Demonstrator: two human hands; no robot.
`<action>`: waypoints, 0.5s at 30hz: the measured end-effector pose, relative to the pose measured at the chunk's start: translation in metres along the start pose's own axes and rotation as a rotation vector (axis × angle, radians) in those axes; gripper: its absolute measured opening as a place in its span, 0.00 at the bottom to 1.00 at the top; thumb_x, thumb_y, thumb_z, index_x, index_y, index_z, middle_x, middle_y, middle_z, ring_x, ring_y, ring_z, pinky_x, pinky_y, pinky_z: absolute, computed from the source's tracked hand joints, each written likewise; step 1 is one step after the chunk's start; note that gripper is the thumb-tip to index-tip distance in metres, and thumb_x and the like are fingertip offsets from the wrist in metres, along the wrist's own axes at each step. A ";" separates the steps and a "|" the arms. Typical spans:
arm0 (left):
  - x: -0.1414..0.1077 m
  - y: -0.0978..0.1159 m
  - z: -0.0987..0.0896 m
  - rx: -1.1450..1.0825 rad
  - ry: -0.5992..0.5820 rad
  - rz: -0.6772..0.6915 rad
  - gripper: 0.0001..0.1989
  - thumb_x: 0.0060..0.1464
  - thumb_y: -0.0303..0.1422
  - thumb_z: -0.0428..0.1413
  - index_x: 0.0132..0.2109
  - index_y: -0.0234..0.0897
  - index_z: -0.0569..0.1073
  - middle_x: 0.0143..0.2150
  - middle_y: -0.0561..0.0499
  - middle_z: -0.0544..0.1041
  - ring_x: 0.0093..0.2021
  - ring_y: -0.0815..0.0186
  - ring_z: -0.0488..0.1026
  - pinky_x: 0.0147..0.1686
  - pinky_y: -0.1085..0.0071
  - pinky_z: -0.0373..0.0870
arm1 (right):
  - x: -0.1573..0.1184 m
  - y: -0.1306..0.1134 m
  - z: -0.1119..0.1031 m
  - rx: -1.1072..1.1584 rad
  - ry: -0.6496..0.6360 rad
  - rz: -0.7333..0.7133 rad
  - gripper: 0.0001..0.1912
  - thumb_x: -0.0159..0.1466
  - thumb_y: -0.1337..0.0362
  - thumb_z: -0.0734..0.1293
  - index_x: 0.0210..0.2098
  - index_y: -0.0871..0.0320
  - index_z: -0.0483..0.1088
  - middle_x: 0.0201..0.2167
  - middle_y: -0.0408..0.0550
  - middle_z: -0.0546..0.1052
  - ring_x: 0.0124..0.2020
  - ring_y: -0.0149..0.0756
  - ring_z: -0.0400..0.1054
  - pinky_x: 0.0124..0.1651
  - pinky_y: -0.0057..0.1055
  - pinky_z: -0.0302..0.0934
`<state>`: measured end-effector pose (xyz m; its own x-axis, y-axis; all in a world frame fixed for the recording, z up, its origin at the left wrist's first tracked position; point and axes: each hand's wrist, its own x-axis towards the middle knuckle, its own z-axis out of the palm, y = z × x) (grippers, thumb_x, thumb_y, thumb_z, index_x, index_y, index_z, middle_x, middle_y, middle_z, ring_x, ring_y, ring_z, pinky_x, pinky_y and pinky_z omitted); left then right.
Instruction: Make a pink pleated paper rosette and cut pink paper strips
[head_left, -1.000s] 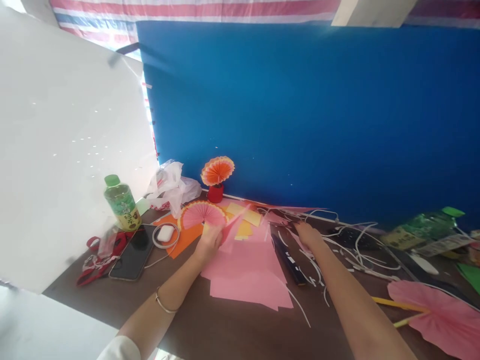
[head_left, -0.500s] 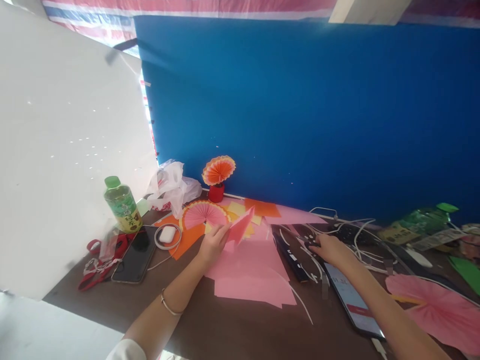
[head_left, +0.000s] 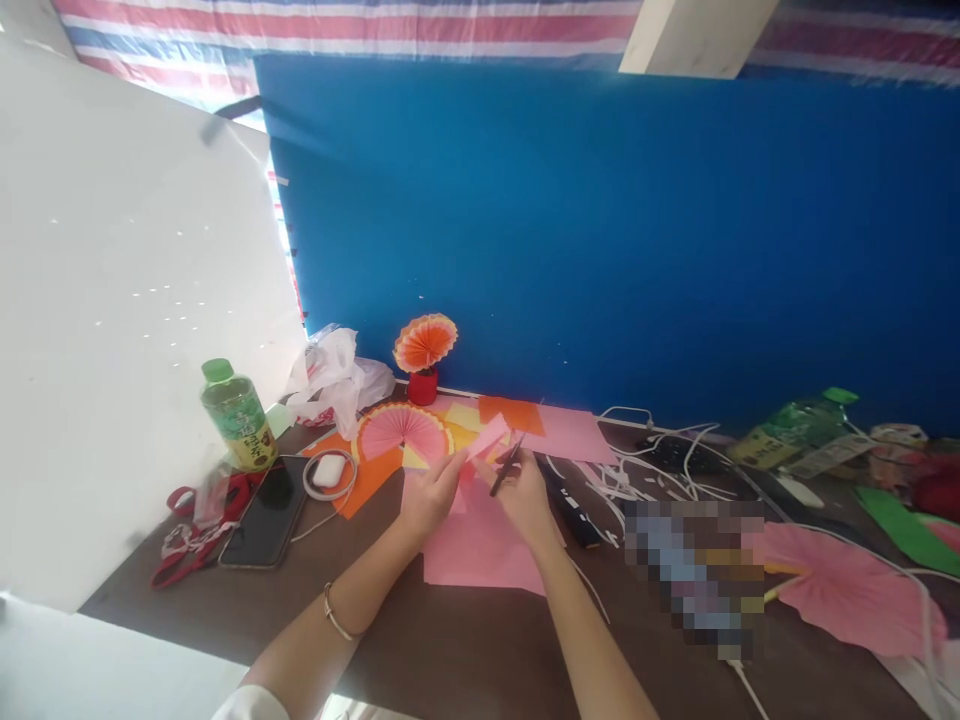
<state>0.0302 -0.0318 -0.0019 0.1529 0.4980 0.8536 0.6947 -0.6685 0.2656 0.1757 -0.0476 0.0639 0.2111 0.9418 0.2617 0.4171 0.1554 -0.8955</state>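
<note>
My left hand (head_left: 436, 492) is closed on a folded piece of pink paper (head_left: 489, 436), held up over the desk. Beside it, my right hand (head_left: 527, 497) grips a slim black tool that looks like scissors (head_left: 508, 468), its narrow end pointing up and away near the paper. Whether the tool touches the paper I cannot tell. Under both hands lie pink paper sheets (head_left: 480, 555). Just behind the left hand rests a pink fan with a yellow edge (head_left: 401, 428), and beyond it an orange paper flower (head_left: 425, 342) stands in a red pot (head_left: 422, 387).
On the left are a green-capped bottle (head_left: 240, 420), a dark phone (head_left: 264, 520), a coiled cable (head_left: 309, 478) and a plastic bag (head_left: 337, 375). White cables (head_left: 690, 450), a pink paper fan (head_left: 855, 580) and another bottle (head_left: 795, 430) occupy the right. A blue panel (head_left: 562, 220) rises behind.
My right hand has come leftward from the cables beside the phone to the pink paper, now with the black scissors in it. The left hand still holds the paper.
</note>
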 end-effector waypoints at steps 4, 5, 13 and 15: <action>-0.001 -0.001 0.005 -0.120 0.060 -0.215 0.15 0.57 0.28 0.47 0.50 0.37 0.69 0.36 0.46 0.77 0.34 0.67 0.75 0.36 0.73 0.72 | 0.008 0.009 -0.005 0.155 0.036 0.046 0.17 0.45 0.59 0.69 0.30 0.58 0.61 0.26 0.45 0.70 0.26 0.34 0.67 0.28 0.30 0.62; 0.000 0.000 0.005 -0.161 0.064 -0.277 0.13 0.56 0.30 0.47 0.47 0.37 0.71 0.33 0.47 0.77 0.32 0.67 0.75 0.35 0.73 0.72 | 0.010 0.015 -0.008 0.191 0.044 0.041 0.16 0.45 0.60 0.69 0.29 0.58 0.61 0.25 0.44 0.70 0.26 0.34 0.66 0.29 0.30 0.62; 0.008 -0.005 -0.004 -0.456 0.056 -0.802 0.12 0.53 0.40 0.50 0.36 0.35 0.72 0.21 0.56 0.66 0.18 0.71 0.65 0.17 0.76 0.64 | 0.027 0.049 -0.039 0.194 0.132 0.010 0.15 0.46 0.57 0.69 0.28 0.57 0.62 0.24 0.42 0.67 0.26 0.31 0.62 0.32 0.30 0.60; 0.010 -0.011 -0.006 -0.424 0.098 -0.801 0.11 0.52 0.39 0.51 0.34 0.35 0.71 0.24 0.54 0.68 0.22 0.71 0.66 0.21 0.76 0.65 | 0.032 0.053 -0.046 0.181 0.148 0.006 0.16 0.45 0.56 0.69 0.28 0.57 0.62 0.25 0.43 0.68 0.27 0.32 0.63 0.33 0.30 0.60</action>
<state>0.0202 -0.0224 0.0067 -0.3380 0.8643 0.3725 0.2481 -0.2999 0.9211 0.2459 -0.0225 0.0414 0.3463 0.8908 0.2941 0.2531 0.2131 -0.9437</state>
